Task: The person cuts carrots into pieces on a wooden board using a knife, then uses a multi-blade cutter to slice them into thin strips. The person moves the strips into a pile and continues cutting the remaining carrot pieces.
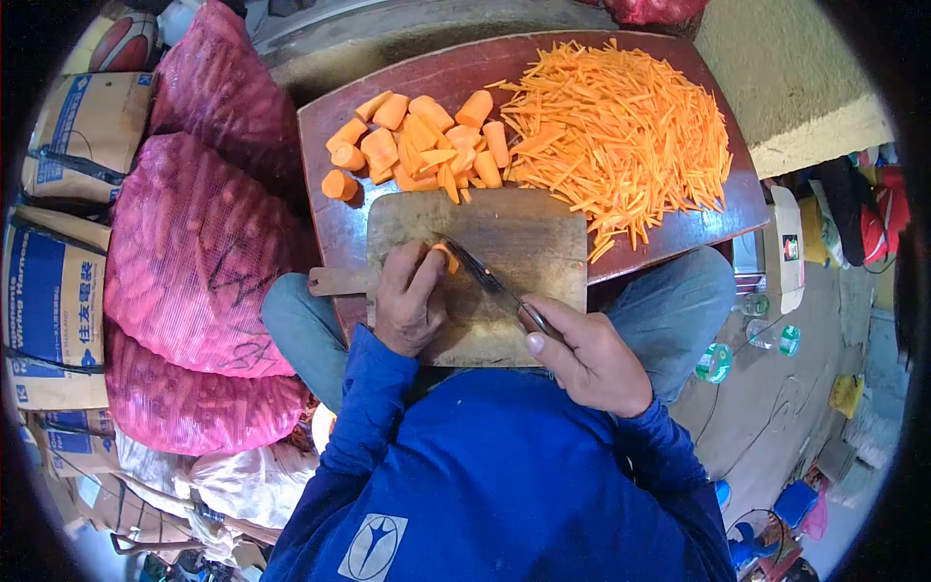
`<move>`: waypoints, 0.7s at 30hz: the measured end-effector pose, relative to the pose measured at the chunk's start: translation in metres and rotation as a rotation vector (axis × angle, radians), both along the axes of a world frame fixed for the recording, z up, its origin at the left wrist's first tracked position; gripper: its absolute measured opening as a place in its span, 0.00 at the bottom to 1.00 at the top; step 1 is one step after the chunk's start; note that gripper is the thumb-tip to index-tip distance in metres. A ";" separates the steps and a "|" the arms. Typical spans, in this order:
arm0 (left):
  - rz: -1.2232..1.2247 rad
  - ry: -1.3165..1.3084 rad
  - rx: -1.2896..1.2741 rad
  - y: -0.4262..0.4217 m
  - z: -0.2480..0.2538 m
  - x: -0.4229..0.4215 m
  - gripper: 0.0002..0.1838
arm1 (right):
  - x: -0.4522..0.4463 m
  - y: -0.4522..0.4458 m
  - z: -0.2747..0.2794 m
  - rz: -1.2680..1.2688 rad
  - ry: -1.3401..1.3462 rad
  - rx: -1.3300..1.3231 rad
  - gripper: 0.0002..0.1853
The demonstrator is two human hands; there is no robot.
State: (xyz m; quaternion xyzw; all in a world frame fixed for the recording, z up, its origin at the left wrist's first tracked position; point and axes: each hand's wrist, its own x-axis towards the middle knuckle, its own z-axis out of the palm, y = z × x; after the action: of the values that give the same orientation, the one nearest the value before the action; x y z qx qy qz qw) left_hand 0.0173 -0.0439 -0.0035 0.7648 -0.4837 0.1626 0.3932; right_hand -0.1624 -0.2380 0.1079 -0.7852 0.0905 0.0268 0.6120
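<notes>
Nearby, carrot chunks (417,145) (beyond board (524,281))

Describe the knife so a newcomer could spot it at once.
Find the dark red table, then the wooden cutting board at its near edge. Over the board slants the knife, handle in the right hand: the only thing there with a dark blade.

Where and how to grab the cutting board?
Cutting board: grip its handle, coming from the left. It's narrow, juts out past the board's left edge, and neither hand covers it. Clearance underneath: can't tell.
</notes>
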 end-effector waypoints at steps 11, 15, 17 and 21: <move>-0.018 -0.010 0.009 0.000 -0.003 0.004 0.29 | 0.011 0.002 0.010 0.042 0.049 -0.100 0.19; -0.018 -0.016 -0.030 -0.001 -0.003 0.003 0.28 | 0.022 0.006 0.003 0.064 0.053 -0.143 0.17; -0.025 -0.016 -0.052 -0.001 -0.006 0.003 0.27 | 0.030 0.009 -0.016 0.058 0.051 -0.168 0.16; -0.007 0.009 -0.089 -0.002 -0.001 0.000 0.24 | 0.045 0.007 -0.034 0.124 0.101 -0.260 0.13</move>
State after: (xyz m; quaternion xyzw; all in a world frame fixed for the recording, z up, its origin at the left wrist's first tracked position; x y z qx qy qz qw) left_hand 0.0171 -0.0462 -0.0047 0.7456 -0.4767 0.1792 0.4297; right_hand -0.1176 -0.2312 0.0739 -0.8595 0.0753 0.0919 0.4972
